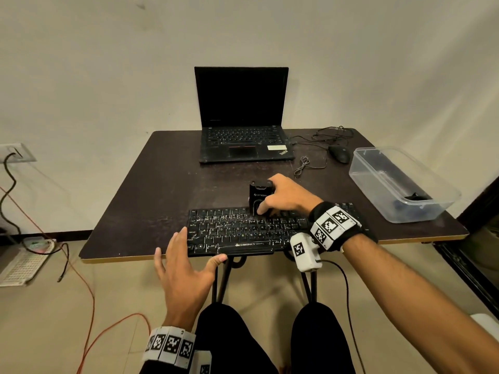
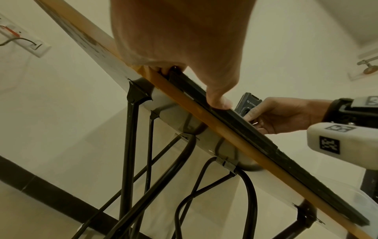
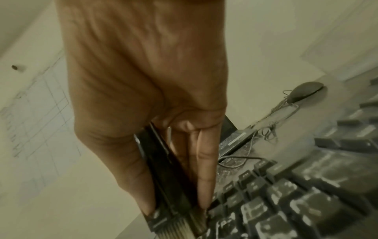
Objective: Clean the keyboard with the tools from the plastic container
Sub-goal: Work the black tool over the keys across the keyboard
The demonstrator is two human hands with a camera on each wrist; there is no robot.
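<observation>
Far left on the floor, a white perforated tray (image 1: 23,263) lies beneath a wall socket (image 1: 16,152), with black and orange cables trailing across the tiles. The left hand (image 1: 186,273) is spread wide with straight fingers (image 1: 179,242); its thumb rests along the front edge of the keyboard (image 1: 237,233) and the fingertips touch the keyboard's left end. The left wrist view shows the palm over the desk (image 1: 151,201) edge. The black keyboard lies at the near edge of the dark desk, its keys smeared with pale dust. Behind it, at the desk's far side, stands an open laptop (image 1: 243,117) with a dark screen. The right hand (image 1: 286,197) holds a black cleaning brush (image 1: 259,197) upright, fingers (image 3: 204,177) and thumb pinching the flat body, pale bristles set down on the upper key rows near the middle. Further right lie a black mouse (image 1: 339,153) with its coiled cord, then a clear plastic container (image 1: 399,184) holding a dark item in its near end.
</observation>
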